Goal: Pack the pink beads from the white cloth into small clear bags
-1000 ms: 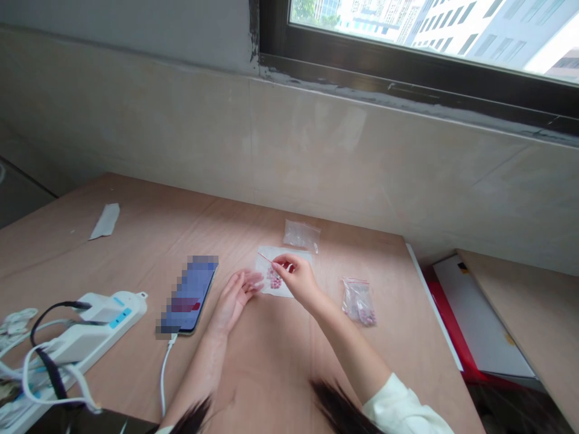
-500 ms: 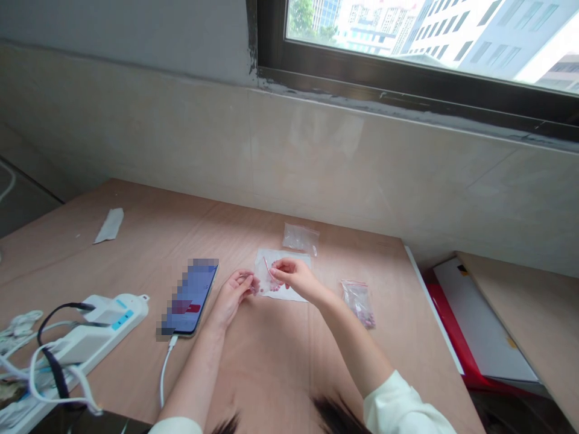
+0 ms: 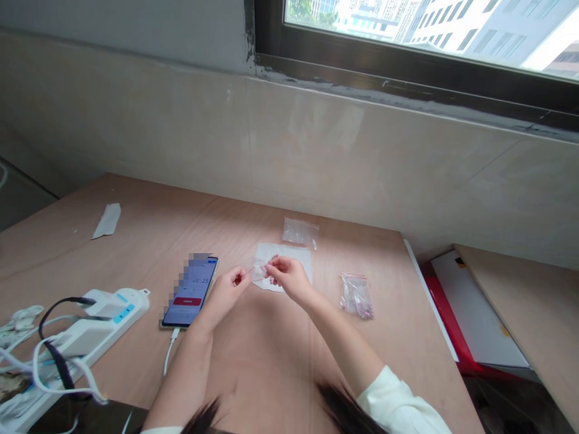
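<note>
Bag (image 3: pixel 259 273) held from both sides

Left hand (image 3: pixel 227 290) and right hand (image 3: pixel 292 278) each pinch it over the paper (image 3: pixel 297 249)'s left side, long axis unclear. Beads (image 3: pixel 274 281) lie on the paper, the right hand nearer, partly hiding them.

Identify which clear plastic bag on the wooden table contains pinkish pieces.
The red-edged clear bag, right of the white rectangular sheet; the clear plastic bag behind that sheet shows none.

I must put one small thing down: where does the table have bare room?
Free tabletop: between white scrap and phone, and between the forearms. Crowded: around the white sheet, left hand and right hand, and the power strip and its cables.
</note>
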A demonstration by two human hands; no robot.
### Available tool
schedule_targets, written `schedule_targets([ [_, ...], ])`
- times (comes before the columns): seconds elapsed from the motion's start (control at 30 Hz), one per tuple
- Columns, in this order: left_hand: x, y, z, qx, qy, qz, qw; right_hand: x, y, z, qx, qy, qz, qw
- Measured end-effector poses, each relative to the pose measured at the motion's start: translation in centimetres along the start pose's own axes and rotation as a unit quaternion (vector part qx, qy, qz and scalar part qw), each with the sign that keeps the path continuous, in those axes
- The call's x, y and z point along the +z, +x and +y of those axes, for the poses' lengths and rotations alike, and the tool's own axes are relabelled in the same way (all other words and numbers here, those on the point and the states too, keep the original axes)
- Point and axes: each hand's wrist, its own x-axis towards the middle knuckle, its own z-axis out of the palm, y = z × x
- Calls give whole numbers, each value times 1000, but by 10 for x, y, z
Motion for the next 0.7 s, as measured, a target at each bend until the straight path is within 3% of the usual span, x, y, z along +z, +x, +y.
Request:
schedule_targets([
  [0.13, -5, 1, 1, -9, 71, 20, 997, -16, 7, 34, -10, -168, 111, 979],
  [0.23, -3, 6, 4, -4, 94, 23, 995, -21, 8, 55, -27, -260, 109, 959],
  [0.37, 3, 15, 6, -21, 83, 1, 996, -19, 6, 65, -57, -282, 102, 952],
  [0.53, 9, 22, 12, -14, 64, -28, 997, -22, 8, 62, -54, -281, 101, 953],
  [0.63, 12, 22, 16, -10, 46, -36, 998, -26, 7, 44, -43, -243, 122, 961],
  [0.7, 15, 23, 15, -7, 29, -42, 999, -25, 4, 27, -72, -204, 137, 967],
])
